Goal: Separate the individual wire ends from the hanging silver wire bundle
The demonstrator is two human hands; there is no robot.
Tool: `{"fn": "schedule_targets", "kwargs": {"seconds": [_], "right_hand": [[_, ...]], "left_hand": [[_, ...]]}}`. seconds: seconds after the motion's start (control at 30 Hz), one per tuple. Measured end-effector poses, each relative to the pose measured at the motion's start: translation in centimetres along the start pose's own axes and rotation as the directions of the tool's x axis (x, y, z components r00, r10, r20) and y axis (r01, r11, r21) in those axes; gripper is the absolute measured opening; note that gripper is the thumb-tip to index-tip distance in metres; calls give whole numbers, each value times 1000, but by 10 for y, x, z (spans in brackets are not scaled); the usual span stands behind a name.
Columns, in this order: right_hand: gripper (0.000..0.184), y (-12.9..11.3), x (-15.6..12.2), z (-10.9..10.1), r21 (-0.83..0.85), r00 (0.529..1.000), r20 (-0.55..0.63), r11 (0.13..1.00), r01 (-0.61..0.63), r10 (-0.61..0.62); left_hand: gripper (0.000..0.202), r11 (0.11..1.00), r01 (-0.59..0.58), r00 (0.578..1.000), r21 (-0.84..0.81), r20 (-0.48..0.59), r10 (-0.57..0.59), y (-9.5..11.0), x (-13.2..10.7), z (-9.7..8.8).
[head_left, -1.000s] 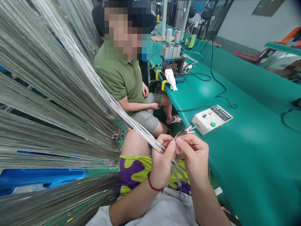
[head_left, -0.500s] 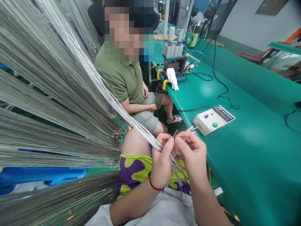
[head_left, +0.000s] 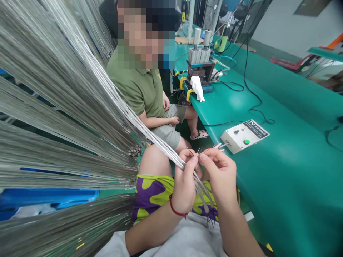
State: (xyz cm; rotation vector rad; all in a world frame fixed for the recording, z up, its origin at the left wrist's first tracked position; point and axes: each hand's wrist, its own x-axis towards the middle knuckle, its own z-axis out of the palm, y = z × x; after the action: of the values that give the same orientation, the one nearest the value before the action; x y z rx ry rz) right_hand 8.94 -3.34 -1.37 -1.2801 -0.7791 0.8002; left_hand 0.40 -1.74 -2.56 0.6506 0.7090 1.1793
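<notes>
Green-topped, the workbench (head_left: pixel 289 167) is stretching along the right, before a pale wall (head_left: pixel 278 32). Silvery cables (head_left: pixel 166 147) are slanting over the lap (head_left: pixel 157 192), the left hand (head_left: pixel 186 182) clasping them, probably keeping them bunched. A JY control box (head_left: pixel 245 136) is sitting near the edge, apparently within reach. The right hand (head_left: pixel 222 171) is pinching fine wires (head_left: pixel 198 150) beside the left thumb (head_left: pixel 192 163), seemingly steadying them.

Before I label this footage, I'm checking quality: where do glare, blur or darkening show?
Head view: pale glare on the table between machine and box; head view: the box's small print is too soft to read, and the wire tips at the left hand and right hand are hard to tell apart; head view: the top right corner falls dark.
</notes>
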Motion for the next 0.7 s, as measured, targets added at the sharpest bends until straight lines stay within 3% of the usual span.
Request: {"fn": "schedule_targets", "kwargs": {"seconds": [0.3, 0.47, 0.53, 0.6, 0.7], "right_hand": [[17, 5, 3, -2, 62, 995, 86, 997, -50, 45], [26, 16, 1, -3, 4, 989, 131, 998, -70, 69], [24, 20, 0, -1, -67, 986, 160, 997, -33, 43], [16, 21, 0, 2, -160, 966, 260, 987, 34, 9], [23, 18, 6, 8, -248, 918, 396, 959, 135, -27]], "left_hand": [[17, 996, 36, 999, -77, -30, -38, 3, 3, 2], [14, 999, -26, 999, -21, -47, 25, 7, 7, -3], [12, 998, -59, 996, 14, -62, 60, 9, 9, -7], [11, 996, -87, 994, 28, -64, 88, 10, 11, -11], [15, 993, -111, 990, 40, -84, 114, 14, 15, -18]]}}
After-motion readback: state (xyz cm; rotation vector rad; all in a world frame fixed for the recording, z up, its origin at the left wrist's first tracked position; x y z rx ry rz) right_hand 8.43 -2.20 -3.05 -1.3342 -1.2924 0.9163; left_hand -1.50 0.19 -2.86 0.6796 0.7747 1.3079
